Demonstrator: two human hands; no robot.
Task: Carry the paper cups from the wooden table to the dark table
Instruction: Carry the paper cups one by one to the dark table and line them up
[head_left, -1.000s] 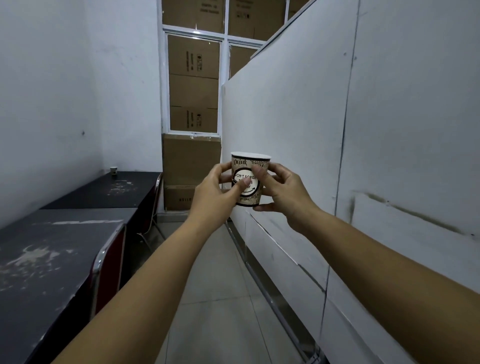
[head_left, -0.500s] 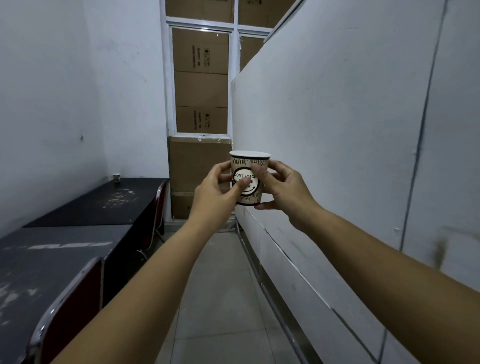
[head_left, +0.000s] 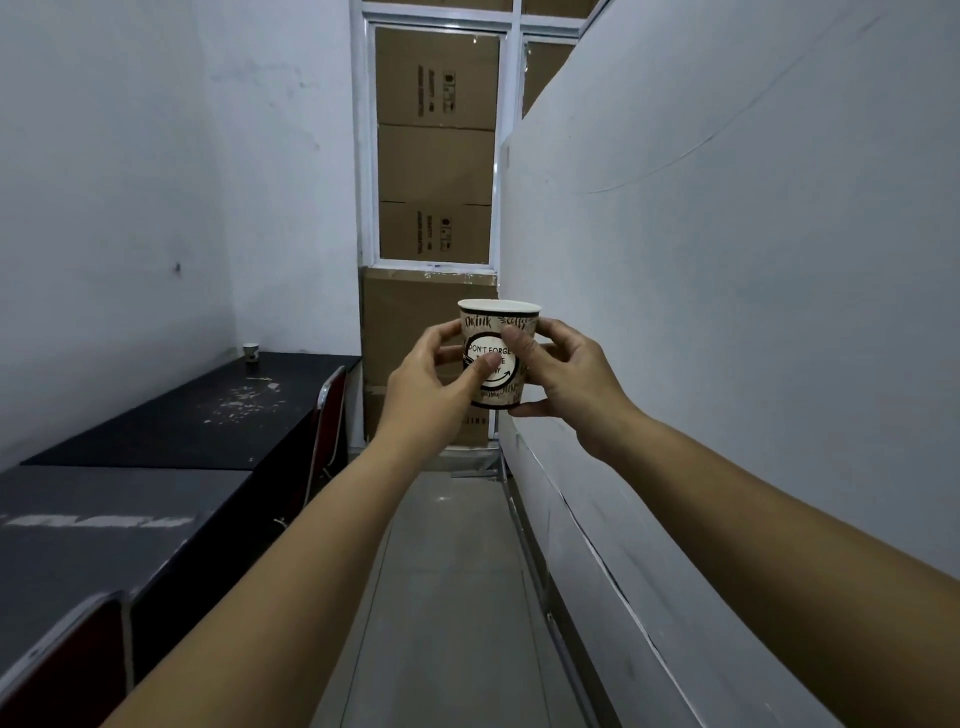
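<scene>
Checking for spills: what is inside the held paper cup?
Its inside cannot be seen: the paper cup is upright in the left hand and right hand, showing only rim and wall.

Bare forearms (head_left: 291, 582); no sleeves visible

Dark table (head_left: 208, 415) with small cup (head_left: 251, 352) at far corner.

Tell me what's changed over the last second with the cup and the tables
The person has walked forward down the aisle: the near dark table has slid back toward the left edge, and the far dark table, with a small cup at its back, is closer. Nothing was picked up or released. The left hand and right hand still hold the paper cup upright out in front.
</scene>
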